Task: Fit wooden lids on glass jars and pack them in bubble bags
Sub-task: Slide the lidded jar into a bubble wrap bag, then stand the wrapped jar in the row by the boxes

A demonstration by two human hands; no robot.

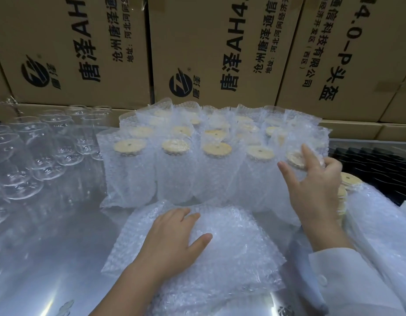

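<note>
Now: left hand (174, 242) lies flat, fingers relaxed, on the bubble bag pile (234, 261) at the worktop (49, 258) front. Right hand (311, 185) has its fingers curled over the top of the end bagged jar (293, 158), front row, far right. Other bagged jars (174, 169) stand in rows beside it. Bare glass jars (37, 144) left. Spare lids (348, 179) just right of the right hand.

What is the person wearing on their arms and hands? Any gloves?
No gloves: the left hand and right hand are bare. The right arm has a white fabric sleeve with a small round white button on its cuff. The left forearm shows no sleeve.
</note>
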